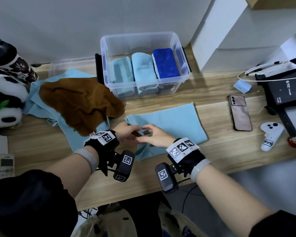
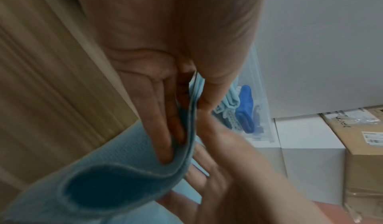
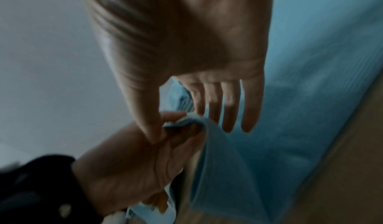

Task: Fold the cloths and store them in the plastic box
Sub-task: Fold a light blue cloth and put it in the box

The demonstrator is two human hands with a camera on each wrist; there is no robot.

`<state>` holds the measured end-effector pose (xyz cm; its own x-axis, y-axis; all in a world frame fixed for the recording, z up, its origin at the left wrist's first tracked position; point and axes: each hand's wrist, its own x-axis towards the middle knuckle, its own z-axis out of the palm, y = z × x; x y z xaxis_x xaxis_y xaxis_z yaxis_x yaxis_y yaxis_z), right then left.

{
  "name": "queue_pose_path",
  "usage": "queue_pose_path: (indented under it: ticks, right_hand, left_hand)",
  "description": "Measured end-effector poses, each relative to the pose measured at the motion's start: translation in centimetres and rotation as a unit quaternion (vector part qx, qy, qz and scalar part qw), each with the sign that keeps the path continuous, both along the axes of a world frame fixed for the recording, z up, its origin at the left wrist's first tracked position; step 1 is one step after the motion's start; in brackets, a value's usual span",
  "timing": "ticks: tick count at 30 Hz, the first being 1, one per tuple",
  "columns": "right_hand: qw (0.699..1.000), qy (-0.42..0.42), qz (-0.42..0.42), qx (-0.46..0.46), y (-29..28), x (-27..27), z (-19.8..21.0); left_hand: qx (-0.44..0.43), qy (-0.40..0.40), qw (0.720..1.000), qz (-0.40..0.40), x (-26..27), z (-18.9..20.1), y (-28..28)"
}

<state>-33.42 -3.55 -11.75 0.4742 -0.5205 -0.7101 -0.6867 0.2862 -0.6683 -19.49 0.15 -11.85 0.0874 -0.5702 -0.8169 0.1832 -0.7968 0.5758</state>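
Note:
A light blue cloth (image 1: 174,124) lies flat on the wooden table, its near left part lifted. My left hand (image 1: 126,132) pinches a doubled edge of this cloth (image 2: 116,170) between thumb and fingers (image 2: 165,137). My right hand (image 1: 152,135) hovers just right of it, fingers straight and spread (image 3: 230,106), holding nothing; its thumb touches the left hand. Behind stands the clear plastic box (image 1: 138,34) with three folded cloths side by side: teal, light blue and dark blue (image 1: 166,64). A crumpled brown cloth (image 1: 80,103) lies left on another light blue cloth (image 1: 41,103).
A phone (image 1: 240,115), a white controller (image 1: 270,135), a black device (image 1: 284,93) with a white cable and a small blue box (image 1: 242,86) sit at the right. A panda plush (image 1: 5,103), a bottle (image 1: 12,62) and a remote (image 1: 6,165) are at the left.

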Motion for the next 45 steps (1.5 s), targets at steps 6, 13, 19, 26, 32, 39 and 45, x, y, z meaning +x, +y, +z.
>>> queue_pose_path:
  ticks: [6, 13, 19, 26, 32, 39, 45]
  right_hand:
    - [0.995, 0.076, -0.026, -0.063, 0.8, 0.1, -2.5]
    - [0.984, 0.116, -0.092, -0.095, 0.6, -2.9, -4.7]
    - [0.967, 0.15, -0.128, -0.161, -0.2, -4.4, -5.8]
    - [0.967, 0.147, -0.106, -0.178, -0.2, -3.5, -6.3]
    - [0.942, 0.21, -0.131, -0.226, 0.0, -3.6, -5.5]
    - [0.957, 0.101, -0.047, -0.266, 0.5, -3.9, -3.4]
    - [0.955, 0.159, 0.085, -0.236, 2.0, -2.4, -3.2]
  left_hand:
    - [-0.005, 0.015, 0.999, -0.038, -0.9, 0.3, -0.6]
    - [-0.049, -0.053, 0.997, -0.022, -1.4, -0.4, -1.2]
    - [-0.037, -0.145, 0.989, 0.019, -1.6, -1.9, -1.4]
    - [0.011, -0.111, 0.993, 0.048, -2.4, -3.5, -1.7]
    - [0.023, -0.1, 0.995, 0.008, -3.0, -4.0, -2.1]
    - [0.047, -0.02, 0.999, 0.004, -2.9, -3.3, -2.2]
    - [0.04, 0.038, 0.998, -0.018, -3.3, -1.7, -2.4]
